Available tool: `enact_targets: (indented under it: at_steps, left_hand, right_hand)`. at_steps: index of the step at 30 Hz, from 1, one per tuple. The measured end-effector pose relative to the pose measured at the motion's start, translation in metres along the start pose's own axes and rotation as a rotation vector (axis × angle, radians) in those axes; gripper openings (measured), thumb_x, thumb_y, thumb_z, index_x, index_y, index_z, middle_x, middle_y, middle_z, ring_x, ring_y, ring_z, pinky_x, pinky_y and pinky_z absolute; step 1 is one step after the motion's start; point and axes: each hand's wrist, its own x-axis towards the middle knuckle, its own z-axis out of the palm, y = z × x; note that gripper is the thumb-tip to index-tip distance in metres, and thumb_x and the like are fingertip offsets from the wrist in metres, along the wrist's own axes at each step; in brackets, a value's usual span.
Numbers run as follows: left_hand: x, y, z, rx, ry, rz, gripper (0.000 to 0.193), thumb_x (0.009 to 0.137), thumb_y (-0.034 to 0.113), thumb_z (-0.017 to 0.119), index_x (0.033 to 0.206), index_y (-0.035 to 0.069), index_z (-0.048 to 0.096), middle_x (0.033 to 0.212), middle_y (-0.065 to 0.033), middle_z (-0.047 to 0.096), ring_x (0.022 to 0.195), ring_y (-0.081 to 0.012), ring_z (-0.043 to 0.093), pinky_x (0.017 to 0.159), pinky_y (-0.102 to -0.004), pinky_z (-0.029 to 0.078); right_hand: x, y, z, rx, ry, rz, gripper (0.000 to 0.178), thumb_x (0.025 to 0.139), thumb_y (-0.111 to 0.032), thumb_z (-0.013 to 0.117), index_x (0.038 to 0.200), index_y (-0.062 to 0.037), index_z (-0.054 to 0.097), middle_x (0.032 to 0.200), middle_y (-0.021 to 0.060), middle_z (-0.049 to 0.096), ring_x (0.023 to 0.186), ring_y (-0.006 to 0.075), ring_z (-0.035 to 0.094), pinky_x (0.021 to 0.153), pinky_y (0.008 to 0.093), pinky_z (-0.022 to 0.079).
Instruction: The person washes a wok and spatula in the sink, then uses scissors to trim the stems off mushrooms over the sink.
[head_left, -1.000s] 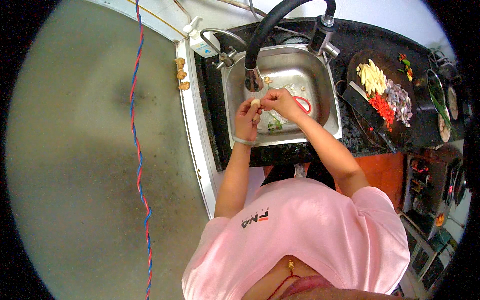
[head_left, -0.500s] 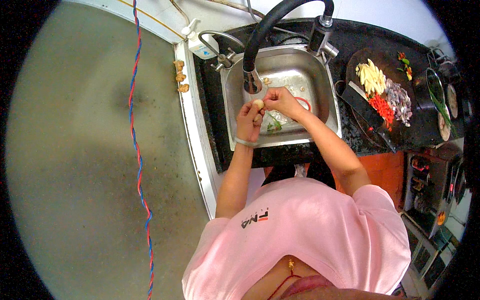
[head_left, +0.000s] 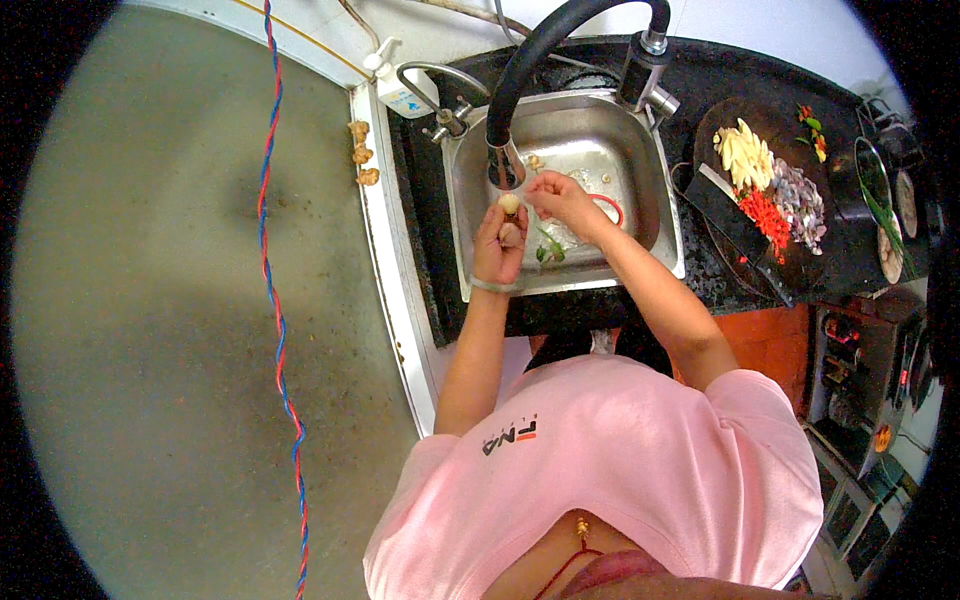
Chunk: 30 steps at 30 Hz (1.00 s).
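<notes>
Over the left side of the steel sink (head_left: pixel 655 190), my left hand (head_left: pixel 497 248) is closed around a small, pale, rounded piece of what looks like ginger (head_left: pixel 510 203). Its peeled end pokes up from my fingers, just under the spout of the black-hosed faucet (head_left: pixel 506 165). Close to its right, my right hand (head_left: pixel 560 200) has its fingertips pinched together; whether anything is in them is too small to see. A green leafy sprig (head_left: pixel 549 247) and a red ring-like item (head_left: pixel 608 208) lie in the sink, with small pale scraps (head_left: pixel 536 162).
At the right, a round dark board (head_left: pixel 725 120) bears pale sliced strips (head_left: pixel 744 155), chopped red pepper (head_left: pixel 764 220), greyish meat pieces (head_left: pixel 798 195) and a cleaver (head_left: pixel 715 200). Knobbly ginger roots (head_left: pixel 362 155) lie on the left ledge, near a white pump bottle (head_left: pixel 400 95).
My right hand has drawn slightly away from the ginger, leaving a small gap. My left hand has turned a little, and the ginger's pale end now points up.
</notes>
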Motion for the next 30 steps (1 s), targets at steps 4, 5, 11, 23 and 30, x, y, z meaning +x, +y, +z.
enact_targets:
  at_steps: [4,5,11,23,30]
  left_hand:
    - [0.007,0.001,-0.022,0.189,-0.147,-0.023,0.018,0.088,0.012,0.051,0.102,0.001,0.052,0.084,-0.0055,0.055,0.062,-0.0085,0.05,0.054,-0.0163,0.043]
    - [0.005,0.001,-0.019,0.215,-0.102,-0.03,0.018,0.088,0.012,0.051,0.102,0.002,0.051,0.082,-0.0054,0.055,0.059,-0.0077,0.048,0.051,-0.0154,0.04]
    - [0.006,-0.002,-0.023,0.152,-0.048,-0.062,0.016,0.086,0.013,0.054,0.098,0.004,0.051,0.077,-0.0021,0.051,0.052,-0.0034,0.04,0.043,-0.0129,0.03]
    - [0.009,-0.004,-0.027,0.07,-0.146,-0.076,0.02,0.09,0.015,0.049,0.103,0.001,0.052,0.08,-0.0051,0.053,0.052,-0.0039,0.039,0.043,-0.0144,0.029]
    - [0.005,-0.005,-0.019,0.05,-0.033,-0.059,0.019,0.089,0.016,0.05,0.099,0.0,0.053,0.076,-0.0039,0.055,0.053,-0.0051,0.042,0.047,-0.015,0.034]
  right_hand:
    - [0.002,0.007,0.002,-0.373,-0.106,-0.177,0.007,0.08,-0.008,0.058,0.083,-0.0017,0.057,0.072,0.0004,0.057,0.062,0.0051,0.051,0.056,0.0202,0.042]
    - [0.003,0.007,0.001,-0.384,-0.095,-0.161,0.007,0.08,-0.008,0.058,0.083,-0.0014,0.057,0.072,0.0003,0.057,0.063,0.0052,0.051,0.057,0.0204,0.042]
    - [-0.003,-0.003,0.005,-0.397,-0.071,-0.165,0.005,0.078,-0.005,0.061,0.078,-0.0011,0.058,0.071,-0.0004,0.058,0.066,0.0053,0.053,0.059,0.0203,0.044]
    - [-0.002,-0.012,0.005,-0.394,-0.107,-0.155,0.008,0.077,-0.006,0.063,0.075,-0.0014,0.056,0.066,-0.0013,0.055,0.062,0.0052,0.05,0.057,0.0206,0.043]
    - [-0.007,-0.024,0.008,-0.337,-0.126,-0.146,0.01,0.077,-0.007,0.061,0.072,-0.0008,0.056,0.065,-0.0007,0.055,0.062,0.0053,0.051,0.056,0.0207,0.043]
